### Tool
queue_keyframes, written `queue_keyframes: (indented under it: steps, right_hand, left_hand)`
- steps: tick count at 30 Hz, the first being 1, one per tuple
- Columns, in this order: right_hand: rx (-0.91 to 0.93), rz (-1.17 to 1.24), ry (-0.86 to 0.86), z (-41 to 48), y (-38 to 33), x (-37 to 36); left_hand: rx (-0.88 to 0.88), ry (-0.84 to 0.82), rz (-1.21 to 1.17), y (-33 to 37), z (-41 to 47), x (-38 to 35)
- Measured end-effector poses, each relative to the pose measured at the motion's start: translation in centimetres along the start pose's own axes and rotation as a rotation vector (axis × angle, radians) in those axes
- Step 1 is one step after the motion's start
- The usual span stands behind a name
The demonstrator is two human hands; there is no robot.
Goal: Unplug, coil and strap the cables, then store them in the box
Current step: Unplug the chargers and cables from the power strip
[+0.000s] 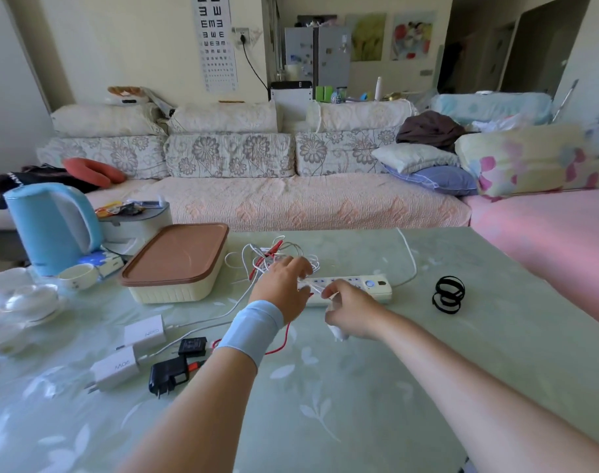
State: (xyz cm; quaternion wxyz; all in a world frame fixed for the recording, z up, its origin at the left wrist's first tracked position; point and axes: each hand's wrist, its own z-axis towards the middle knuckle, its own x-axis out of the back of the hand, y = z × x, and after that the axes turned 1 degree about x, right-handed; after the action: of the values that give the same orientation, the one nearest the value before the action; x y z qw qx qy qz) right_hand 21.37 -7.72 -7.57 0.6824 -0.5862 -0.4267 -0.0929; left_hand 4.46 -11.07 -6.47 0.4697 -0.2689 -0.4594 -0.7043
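Two arms reach forward, right hand (351, 314) pinching a white cable (314, 287) at the power strip (376, 289) (left hand (284, 288) grip unclear)

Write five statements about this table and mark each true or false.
1. The box has its brown lid on. True.
2. The black straps lie left of the box. False: they lie right of the power strip.
3. The kettle is blue. True.
4. The right hand holds nothing. False: it grips a white cable.
5. The power strip lies inside the box. False: it lies on the table.
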Motion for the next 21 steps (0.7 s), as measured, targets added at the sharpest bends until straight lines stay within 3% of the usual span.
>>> queue_keyframes:
  steps: [5, 9, 14, 17, 19, 21]
  right_hand:
    - [-0.015, -0.206, -0.194, -1.6, 0.7, -0.9]
    - [-0.119, -0.185, -0.326, -2.5, 1.3, -0.4]
    - [-0.131, -0.241, -0.325, -3.0, 2.7, 0.7]
    - [-0.127, -0.203, -0.378, -3.3, 2.9, 1.0]
    - [-0.122, -0.151, -0.462, -3.6, 2.9, 1.1]
    - [-0.108, -0.118, -0.565, -4.0, 2.6, 1.0]
  left_hand:
    - [0.036, -0.21, 0.076, 1.2, -2.7, -0.9]
    - [0.036, -0.303, 0.152, 2.4, -3.0, -1.6]
    - [0.112, -0.582, 0.213, 3.0, -3.0, -3.4]
    - [0.198, -0.644, 0.202, 3.5, -3.0, -4.1]
    - [0.299, -0.6, 0.044, 4.0, -2.7, -4.0]
    - [0.487, -0.499, -0.373, 4.5, -2.4, -3.6]
